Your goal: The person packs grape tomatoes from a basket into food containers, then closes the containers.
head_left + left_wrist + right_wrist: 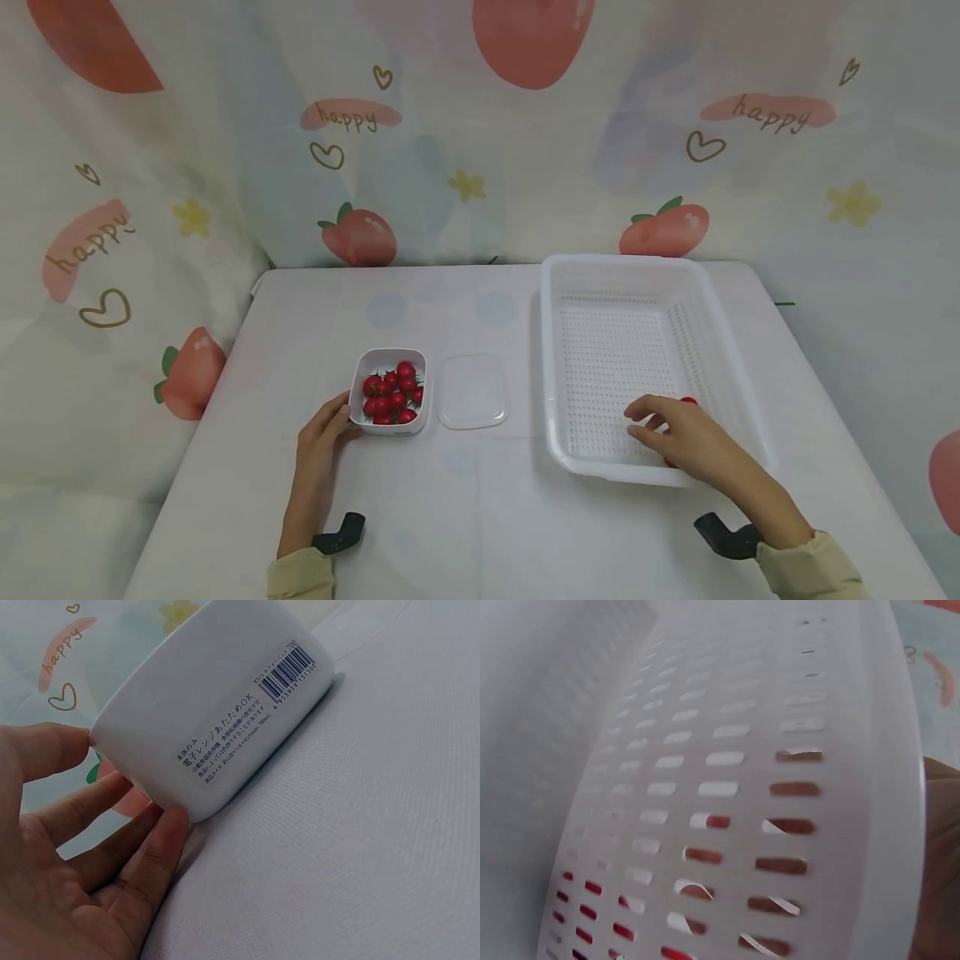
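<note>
A white square plastic container (195, 690) is set on the desk (480, 508), and inside it small red round tomatoes with green stems (397, 400) are placed. Its left end is touched by the left hand (321, 437), whose fingers are spread apart. Just beside the container, on its right, a transparent square plastic lid (472, 392) is laid flat. Farther right of the container, a white rectangular perforated plastic basket (611, 367) is seen. Over its near part the right hand (684, 432) is held, fingers loosely bent, with a gap left before the thumb; some red is partly hidden there.
</note>
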{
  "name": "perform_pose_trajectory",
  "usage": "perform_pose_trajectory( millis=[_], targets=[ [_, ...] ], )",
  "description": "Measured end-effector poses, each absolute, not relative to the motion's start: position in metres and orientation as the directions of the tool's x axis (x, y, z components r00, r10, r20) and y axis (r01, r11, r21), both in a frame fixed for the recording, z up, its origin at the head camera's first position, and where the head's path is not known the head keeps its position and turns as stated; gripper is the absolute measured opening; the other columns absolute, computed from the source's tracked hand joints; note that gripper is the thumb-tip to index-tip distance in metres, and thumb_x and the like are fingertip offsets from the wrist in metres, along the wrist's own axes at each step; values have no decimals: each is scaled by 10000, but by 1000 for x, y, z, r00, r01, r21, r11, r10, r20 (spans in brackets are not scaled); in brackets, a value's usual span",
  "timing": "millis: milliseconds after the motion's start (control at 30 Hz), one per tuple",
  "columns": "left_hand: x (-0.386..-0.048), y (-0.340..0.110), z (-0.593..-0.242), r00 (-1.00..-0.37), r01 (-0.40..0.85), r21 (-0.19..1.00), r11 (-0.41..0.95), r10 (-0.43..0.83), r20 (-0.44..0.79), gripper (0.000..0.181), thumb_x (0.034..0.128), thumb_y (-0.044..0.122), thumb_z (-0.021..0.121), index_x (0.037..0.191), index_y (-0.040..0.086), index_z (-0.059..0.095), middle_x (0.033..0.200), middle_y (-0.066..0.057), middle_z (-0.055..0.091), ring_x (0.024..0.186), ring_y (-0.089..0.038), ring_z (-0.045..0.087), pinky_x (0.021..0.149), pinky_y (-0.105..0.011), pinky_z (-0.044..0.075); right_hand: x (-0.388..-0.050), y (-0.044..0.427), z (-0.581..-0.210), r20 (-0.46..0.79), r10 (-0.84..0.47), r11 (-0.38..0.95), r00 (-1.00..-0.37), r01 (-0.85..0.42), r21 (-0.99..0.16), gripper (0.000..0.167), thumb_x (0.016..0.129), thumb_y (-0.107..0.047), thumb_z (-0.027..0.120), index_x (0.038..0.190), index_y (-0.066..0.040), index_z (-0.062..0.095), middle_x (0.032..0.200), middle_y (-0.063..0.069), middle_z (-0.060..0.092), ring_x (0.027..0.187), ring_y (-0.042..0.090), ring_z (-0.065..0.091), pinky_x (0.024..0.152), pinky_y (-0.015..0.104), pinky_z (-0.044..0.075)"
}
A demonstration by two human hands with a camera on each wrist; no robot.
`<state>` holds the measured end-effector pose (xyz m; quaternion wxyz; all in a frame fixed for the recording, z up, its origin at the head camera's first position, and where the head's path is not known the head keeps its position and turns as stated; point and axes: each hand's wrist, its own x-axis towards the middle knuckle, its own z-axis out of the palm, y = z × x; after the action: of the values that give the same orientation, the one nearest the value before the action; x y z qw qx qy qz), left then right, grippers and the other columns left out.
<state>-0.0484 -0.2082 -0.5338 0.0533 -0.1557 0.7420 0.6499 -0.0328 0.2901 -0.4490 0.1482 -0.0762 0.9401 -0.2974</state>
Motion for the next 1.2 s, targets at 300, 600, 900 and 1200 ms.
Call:
perform_pose_trajectory(
  millis=[300, 600, 900, 1200],
  targets=[
    [-49, -208, -535, -943, -308, 945, 109, -166, -288, 453, 1099, 393, 515, 1503, 191, 552, 1520, 13, 556, 1217, -128, 574, 947, -142, 559, -34, 314, -456, -267, -287, 848, -920, -114, -518, 228, 937, -198, 762, 1126, -75, 725, 1061, 21, 754, 912, 160, 674, 720, 265, 553],
    [-49, -209, -536, -942, -314, 944, 99, -156, -297, 448, 1099, 387, 515, 1500, 192, 556, 1526, 21, 549, 1229, -133, 572, 949, -156, 561, -42, 325, -452, -406, -300, 886, -863, -94, -455, 200, 903, -130, 777, 1090, -79, 728, 946, 4, 718, 855, 161, 626, 684, 276, 522],
    [-49, -210, -535, -945, -308, 945, 108, -152, -291, 448, 1097, 398, 518, 1495, 197, 560, 1524, 21, 552, 1241, -136, 571, 949, -148, 560, -47, 326, -447, -479, -319, 899, -818, -100, -427, 267, 841, -82, 824, 1093, -81, 735, 960, 18, 701, 855, 174, 594, 746, 350, 594],
    [-49, -209, -536, -946, -304, 945, 122, -157, -284, 449, 1093, 411, 519, 1492, 210, 565, 1525, 27, 553, 1251, -128, 572, 951, -143, 558, -50, 328, -448, -498, -346, 904, -795, -140, -405, 216, 811, -71, 842, 991, -124, 734, 904, -1, 673, 835, 160, 566, 738, 325, 591]
  ],
)
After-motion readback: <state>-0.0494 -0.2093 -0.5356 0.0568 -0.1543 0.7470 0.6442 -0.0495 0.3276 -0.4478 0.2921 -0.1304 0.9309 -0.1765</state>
